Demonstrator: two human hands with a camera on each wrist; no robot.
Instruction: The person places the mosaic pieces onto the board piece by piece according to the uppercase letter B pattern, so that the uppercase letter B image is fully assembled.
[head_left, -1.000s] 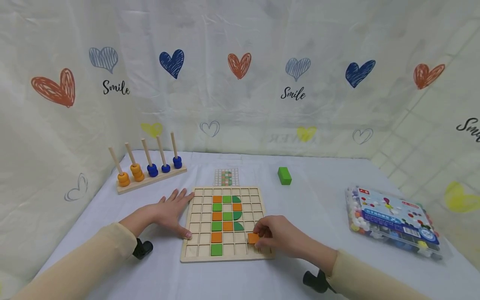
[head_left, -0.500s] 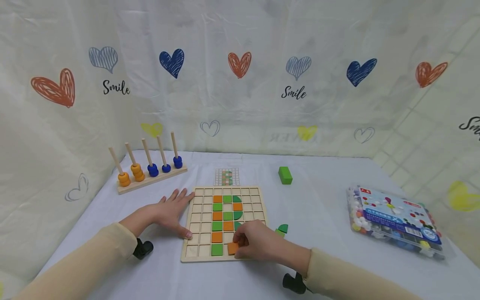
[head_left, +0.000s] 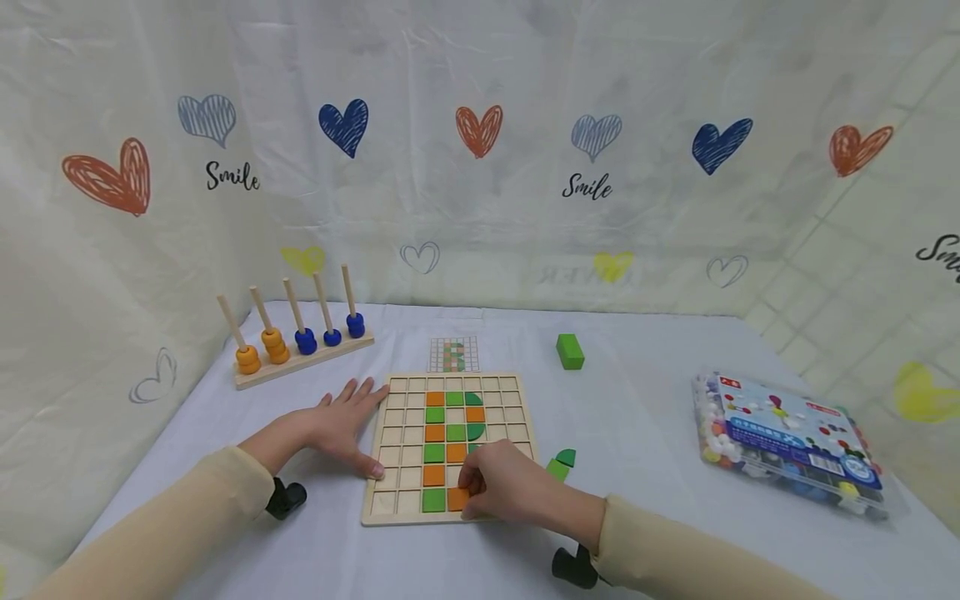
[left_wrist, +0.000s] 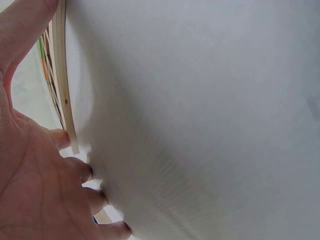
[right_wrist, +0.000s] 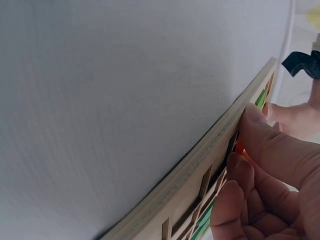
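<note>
A wooden grid board (head_left: 386, 502) lies on the white table with orange, light green and dark green tiles set in its cells. My right hand (head_left: 510, 485) pinches an orange square tile (head_left: 457, 499) at the bottom row, beside a green square tile (head_left: 433, 500). In the right wrist view, thumb and fingers close around the orange tile (right_wrist: 240, 146), which is mostly hidden. My left hand (head_left: 341, 425) lies spread at the board's left edge, thumb and fingertips touching it. The left wrist view shows straight fingers next to the board's edge (left_wrist: 64, 85).
A printed pattern card (head_left: 453, 354) lies behind the board. Two green pieces (head_left: 558, 468) sit to its right. Farther back stands a green block (head_left: 570, 352). A bead stacker (head_left: 303, 358) is at the left, a clear box of colored parts (head_left: 787, 442) at the right.
My right hand has moved left and toward the board's bottom row with the orange tile, now beside the green one. The green pieces right of the board have come into view. The left hand stays put.
</note>
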